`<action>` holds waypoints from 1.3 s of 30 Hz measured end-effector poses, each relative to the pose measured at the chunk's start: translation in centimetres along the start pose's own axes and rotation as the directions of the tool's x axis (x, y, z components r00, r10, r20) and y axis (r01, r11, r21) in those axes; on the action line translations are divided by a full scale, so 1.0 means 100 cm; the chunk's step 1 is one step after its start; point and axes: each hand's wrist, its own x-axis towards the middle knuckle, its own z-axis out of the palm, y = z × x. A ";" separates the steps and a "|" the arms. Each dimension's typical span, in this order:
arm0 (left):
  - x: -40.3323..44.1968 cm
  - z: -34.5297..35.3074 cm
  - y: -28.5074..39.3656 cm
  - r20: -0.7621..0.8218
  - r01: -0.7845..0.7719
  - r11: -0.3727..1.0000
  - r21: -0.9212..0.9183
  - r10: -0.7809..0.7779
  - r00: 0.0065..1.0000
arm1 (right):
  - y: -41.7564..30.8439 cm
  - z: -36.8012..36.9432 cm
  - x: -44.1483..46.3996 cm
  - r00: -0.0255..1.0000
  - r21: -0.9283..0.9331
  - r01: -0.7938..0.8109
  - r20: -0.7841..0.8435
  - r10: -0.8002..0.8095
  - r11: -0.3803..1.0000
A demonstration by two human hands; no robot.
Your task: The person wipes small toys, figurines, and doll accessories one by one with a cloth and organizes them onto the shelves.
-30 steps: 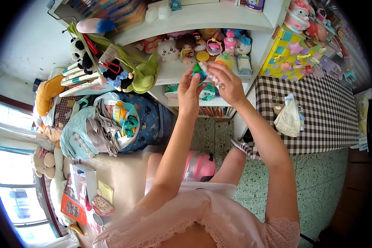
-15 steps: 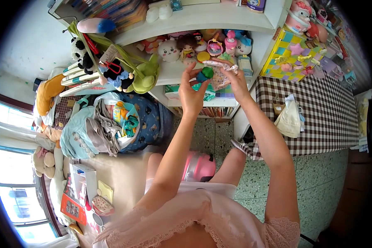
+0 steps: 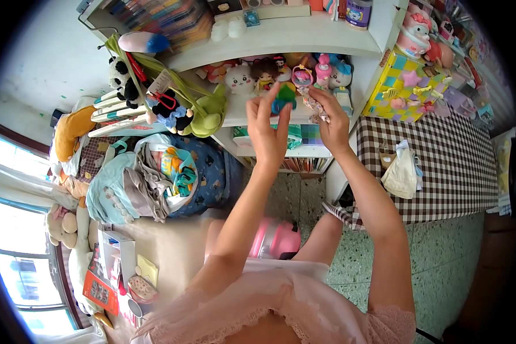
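In front of the toy shelf, my left hand [image 3: 268, 129] holds a small green and blue toy [image 3: 284, 98] between its fingers. The toy is somewhat blurred. To its right, my right hand [image 3: 333, 121] is closed on a crumpled, patterned cloth [image 3: 313, 107], which hangs below the fingertips. The toy and the cloth are apart. Behind them, a white plush [image 3: 239, 79] and a brown-haired doll [image 3: 264, 73] sit on the shelf, beside a pink toy [image 3: 303, 76].
The white shelf board [image 3: 292, 35] runs above my hands. On the right stands a table with a checkered cloth [image 3: 441, 166], bearing a cream cloth [image 3: 400, 174]. Piled clothes [image 3: 143, 178] lie at the left. A pink object [image 3: 276, 239] is between my legs.
The patterned cloth, spread out half a second ago, now hangs bunched from my right hand. My left hand still holds the green and blue toy. The view has tilted slightly upward.
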 end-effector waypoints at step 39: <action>-0.003 0.055 -0.038 0.051 -0.075 0.996 0.054 0.073 0.996 | 0.030 -0.004 -0.007 0.877 0.117 -0.319 -0.339 0.340 0.940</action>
